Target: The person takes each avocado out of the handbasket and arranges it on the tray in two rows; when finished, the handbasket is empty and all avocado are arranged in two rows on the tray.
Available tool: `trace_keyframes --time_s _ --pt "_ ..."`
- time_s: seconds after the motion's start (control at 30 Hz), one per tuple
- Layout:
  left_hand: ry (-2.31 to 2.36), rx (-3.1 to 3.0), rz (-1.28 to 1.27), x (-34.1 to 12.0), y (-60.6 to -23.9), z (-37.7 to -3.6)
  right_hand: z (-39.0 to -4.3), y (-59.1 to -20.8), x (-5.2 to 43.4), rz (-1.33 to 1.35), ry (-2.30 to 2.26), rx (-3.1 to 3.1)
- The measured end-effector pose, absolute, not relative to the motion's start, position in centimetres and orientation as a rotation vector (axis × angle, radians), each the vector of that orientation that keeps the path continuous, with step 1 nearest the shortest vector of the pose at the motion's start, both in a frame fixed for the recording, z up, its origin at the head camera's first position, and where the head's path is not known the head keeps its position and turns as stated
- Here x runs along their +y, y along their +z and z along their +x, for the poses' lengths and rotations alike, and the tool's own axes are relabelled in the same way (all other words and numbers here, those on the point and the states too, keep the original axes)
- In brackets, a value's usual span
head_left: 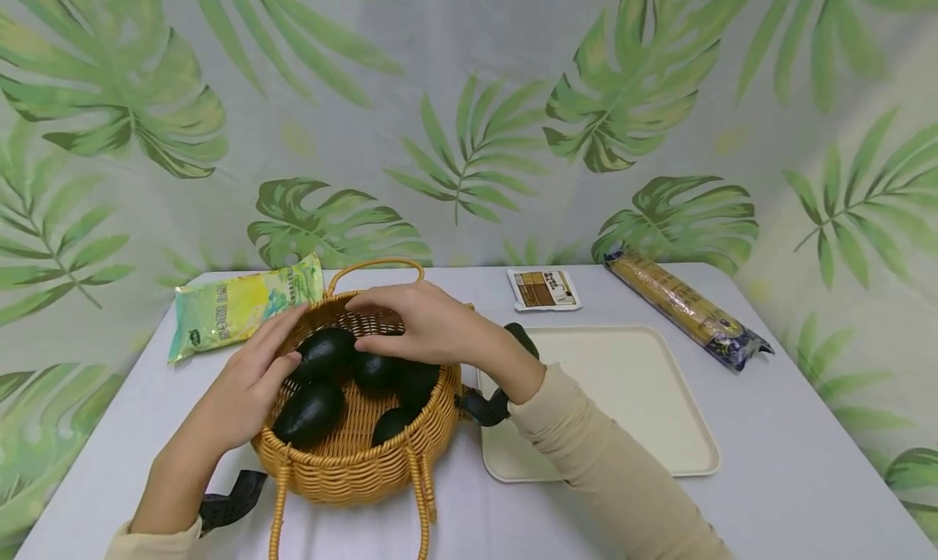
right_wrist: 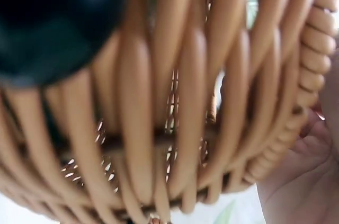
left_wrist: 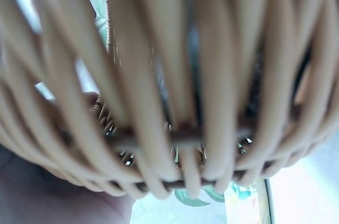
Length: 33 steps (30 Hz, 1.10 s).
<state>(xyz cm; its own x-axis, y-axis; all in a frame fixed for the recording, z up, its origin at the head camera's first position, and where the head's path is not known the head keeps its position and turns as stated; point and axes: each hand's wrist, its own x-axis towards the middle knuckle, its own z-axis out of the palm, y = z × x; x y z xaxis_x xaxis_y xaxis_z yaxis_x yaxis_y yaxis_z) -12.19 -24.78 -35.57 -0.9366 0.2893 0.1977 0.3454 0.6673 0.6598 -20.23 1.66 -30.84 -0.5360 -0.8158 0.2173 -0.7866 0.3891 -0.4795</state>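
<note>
A round wicker basket stands on the left half of the table and holds several dark, glossy avocados. My left hand lies over the basket's left rim, its thumb tip at the upper-left avocado. From the right, my right hand reaches above the basket, fingers loosely bent, thumb close over another avocado; whether it touches is unclear. Wicker strands fill most of the left wrist view. In the right wrist view, an avocado shows large against the weave.
A cream tray lies right of the basket. Behind stand a yellow-green packet, a small white-brown sachet and a long golden package. Basket handles hang toward the front edge. Leaf-patterned cloth rises behind the table.
</note>
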Motion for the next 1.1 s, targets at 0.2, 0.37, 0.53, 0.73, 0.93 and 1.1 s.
trace_keyframes --time_s 0.2,0.37,0.53,0.73,0.93,1.1 --pt "-1.123 -2.794 -0.537 -24.9 -35.7 -12.2 -20.6 -30.9 0.8 -1.486 -0.833 2.535" --pt "-1.118 -2.810 -0.536 -24.8 -35.7 -12.3 -20.7 -31.8 0.4 -1.468 -0.767 2.508" --pt "-1.112 -2.821 -0.532 -24.8 -35.5 -12.3 -20.4 -32.1 0.0 -1.482 -0.715 2.518" --pt "-1.110 -2.811 -0.531 -25.0 -35.6 -12.1 -19.8 -32.2 -0.8 -1.487 -0.516 2.571" --pt "-1.108 -2.822 -0.517 -25.2 -35.7 -12.1 -19.4 -32.4 -1.2 -1.537 -0.470 2.515" --pt "-1.114 -2.821 -0.528 -25.1 -35.7 -12.3 -19.3 -32.5 -1.2 -1.591 -0.564 2.379"
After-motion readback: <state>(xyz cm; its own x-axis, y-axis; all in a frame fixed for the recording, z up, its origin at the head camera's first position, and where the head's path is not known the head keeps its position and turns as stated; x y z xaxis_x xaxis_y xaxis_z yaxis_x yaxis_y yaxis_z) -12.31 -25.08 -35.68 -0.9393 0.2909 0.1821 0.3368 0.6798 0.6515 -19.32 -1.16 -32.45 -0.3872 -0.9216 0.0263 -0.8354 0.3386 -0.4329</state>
